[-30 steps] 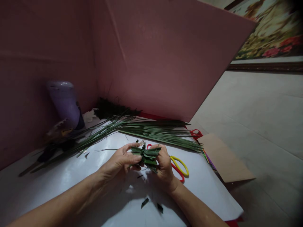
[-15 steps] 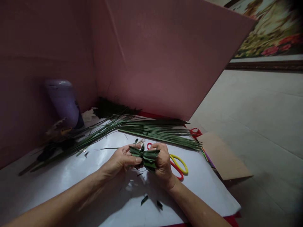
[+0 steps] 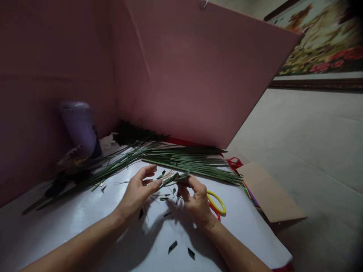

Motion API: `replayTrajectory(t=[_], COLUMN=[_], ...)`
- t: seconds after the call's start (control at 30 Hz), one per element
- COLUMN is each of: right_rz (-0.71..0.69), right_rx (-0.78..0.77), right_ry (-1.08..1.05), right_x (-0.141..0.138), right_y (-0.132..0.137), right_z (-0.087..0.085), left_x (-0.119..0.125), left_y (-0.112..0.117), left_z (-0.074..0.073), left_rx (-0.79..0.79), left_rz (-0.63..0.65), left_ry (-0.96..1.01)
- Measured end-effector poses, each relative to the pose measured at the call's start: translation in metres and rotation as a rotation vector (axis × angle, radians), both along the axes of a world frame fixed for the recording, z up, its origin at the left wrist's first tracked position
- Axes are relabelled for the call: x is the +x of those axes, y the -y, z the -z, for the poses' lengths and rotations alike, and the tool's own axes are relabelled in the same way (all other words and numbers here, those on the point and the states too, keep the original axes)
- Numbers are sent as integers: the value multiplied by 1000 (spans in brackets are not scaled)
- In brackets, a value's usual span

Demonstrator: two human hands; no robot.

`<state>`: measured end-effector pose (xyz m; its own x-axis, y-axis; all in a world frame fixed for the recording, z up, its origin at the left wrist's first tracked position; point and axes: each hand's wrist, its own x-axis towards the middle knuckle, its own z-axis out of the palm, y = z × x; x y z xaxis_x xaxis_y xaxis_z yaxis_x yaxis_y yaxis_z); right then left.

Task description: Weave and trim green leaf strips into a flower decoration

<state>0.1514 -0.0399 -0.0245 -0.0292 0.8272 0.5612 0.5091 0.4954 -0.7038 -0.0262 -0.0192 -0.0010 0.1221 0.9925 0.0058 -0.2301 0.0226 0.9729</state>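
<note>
A folded green leaf piece [image 3: 173,178], made of strip leaves, is seen edge-on above the white table surface. My right hand [image 3: 198,199] pinches its right end between thumb and fingers. Beside its left end is my left hand [image 3: 141,187], fingers apart and curved; whether the thumb tip touches the leaf cannot be made out. Scissors with red and yellow handles [image 3: 217,204] lie behind my right hand, partly hidden by it. Small leaf clippings [image 3: 172,247] are scattered below and around the hands.
Long green leaf strips [image 3: 193,160] lie across the back of the white table surface [image 3: 244,234]. A purple container [image 3: 81,128] stands at the back left, near a dark-handled tool [image 3: 53,189]. Pink panels [image 3: 176,75] rise behind. A brown cardboard sheet [image 3: 269,192] sits off the right edge.
My left hand has loosened from the leaf piece and moved left, its fingers spreading. The leaf piece has turned from showing its broad face to edge-on in my right hand.
</note>
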Motion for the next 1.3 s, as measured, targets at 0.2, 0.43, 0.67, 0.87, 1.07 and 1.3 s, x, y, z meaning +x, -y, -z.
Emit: replayTrajectory(t=[0.2,0.43,0.67,0.87,1.07,1.3], right_rz=[138,-81,-109,-171,-208,-131], right_rx=[104,-377,-698,-914,-980,-928], right_ry=[185,-134,-459,-574,-745,-778], right_x=[-2,-15,-18,-19,-29,-42], right_y=[1,9,5,10,24,28], right_z=[-6,-16,-23,-28,-30,-16], left_x=[1,8,11,11,11,12], left_y=[2,1,4,4,6,9], left_z=[3,9,7,10,16,13], left_rx=[311,162,-70,-86,-144,-259], left_rz=[65,184,213,165,159,99], left_ry=[-378,-245,-85,-144,-89,-8])
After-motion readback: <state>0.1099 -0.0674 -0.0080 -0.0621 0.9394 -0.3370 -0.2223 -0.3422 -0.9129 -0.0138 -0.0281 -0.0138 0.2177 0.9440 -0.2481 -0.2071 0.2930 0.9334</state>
